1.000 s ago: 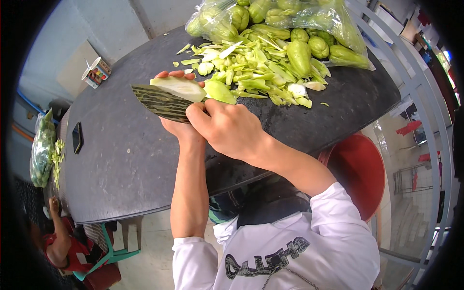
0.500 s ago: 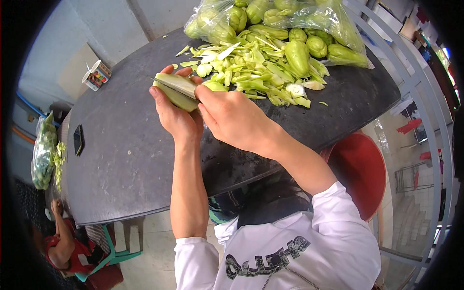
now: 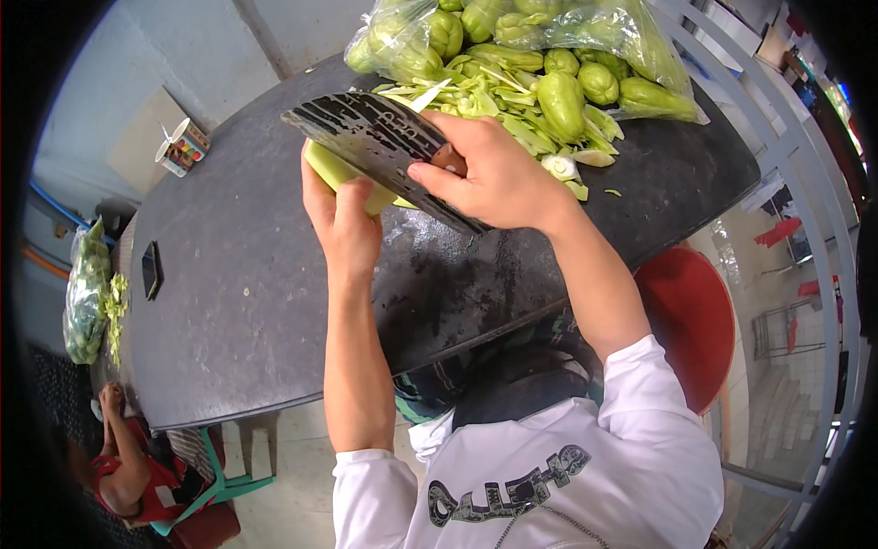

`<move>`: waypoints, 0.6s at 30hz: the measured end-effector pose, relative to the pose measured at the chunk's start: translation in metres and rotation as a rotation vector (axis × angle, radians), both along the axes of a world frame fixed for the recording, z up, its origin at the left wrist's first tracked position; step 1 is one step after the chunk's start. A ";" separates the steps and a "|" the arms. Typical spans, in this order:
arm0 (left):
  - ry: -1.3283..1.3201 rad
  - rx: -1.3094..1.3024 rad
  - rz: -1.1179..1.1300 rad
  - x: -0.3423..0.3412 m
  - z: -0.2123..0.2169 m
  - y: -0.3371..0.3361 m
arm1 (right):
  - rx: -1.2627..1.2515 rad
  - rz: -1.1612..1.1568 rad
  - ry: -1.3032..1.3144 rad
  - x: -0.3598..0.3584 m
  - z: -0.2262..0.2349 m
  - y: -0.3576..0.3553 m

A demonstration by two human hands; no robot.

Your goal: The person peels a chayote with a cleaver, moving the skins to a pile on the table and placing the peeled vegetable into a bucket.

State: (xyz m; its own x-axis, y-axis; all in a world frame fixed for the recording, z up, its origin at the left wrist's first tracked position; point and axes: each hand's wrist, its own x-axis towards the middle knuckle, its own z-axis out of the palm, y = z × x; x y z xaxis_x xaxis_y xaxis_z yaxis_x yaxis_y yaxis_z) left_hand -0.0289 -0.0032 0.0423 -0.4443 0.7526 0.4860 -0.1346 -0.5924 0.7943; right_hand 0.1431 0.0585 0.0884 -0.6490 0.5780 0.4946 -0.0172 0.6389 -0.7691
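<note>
Plainly, a good share is cut already: a loose heap of pale slices (image 3: 476,102) lies on the table (image 3: 238,265) ahead of me, piled against some whole chayotes (image 3: 599,82). Plenty is left, I would judge, since many more whole ones sit under and inside the clear plastic bag (image 3: 631,37) at the far side. The piece of chayote (image 3: 331,167) in work is in my left hand (image 3: 343,220), held above the table between thumb and fingers. My right hand (image 3: 503,174) is wrapped round the handle (image 3: 450,160) of a broad dark knife (image 3: 366,137), tilted across the piece (I can't tell whether its edge touches). The knife also hides part of the piece and some slices behind. Well off to my left are a phone (image 3: 152,270), two paper cups (image 3: 183,146), a second bag (image 3: 85,302) with green vegetables, and a person in red (image 3: 137,485). A red tub (image 3: 690,320) stands on my right. Nothing seems to block my hands, though the heap crowds the space ahead.
</note>
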 end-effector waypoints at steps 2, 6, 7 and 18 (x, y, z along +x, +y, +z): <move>-0.031 -0.013 -0.032 0.001 0.000 0.000 | 0.023 0.045 -0.010 0.005 0.000 0.009; -0.030 -0.042 -0.092 0.006 0.011 -0.003 | -0.102 -0.020 -0.081 0.021 0.005 0.025; -0.050 -0.067 -0.180 0.004 0.011 -0.002 | -0.113 -0.012 -0.043 0.022 0.001 0.029; -0.503 -0.242 -0.435 -0.012 -0.006 0.012 | -0.254 -0.100 0.035 0.025 -0.017 0.041</move>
State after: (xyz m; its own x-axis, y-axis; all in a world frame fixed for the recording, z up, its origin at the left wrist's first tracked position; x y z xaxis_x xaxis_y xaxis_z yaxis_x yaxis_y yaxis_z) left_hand -0.0413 0.0085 0.0359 -0.2058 0.9737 0.0974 -0.7044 -0.2165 0.6760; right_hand 0.1683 0.0997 0.0712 -0.5674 0.7469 0.3467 0.0071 0.4254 -0.9050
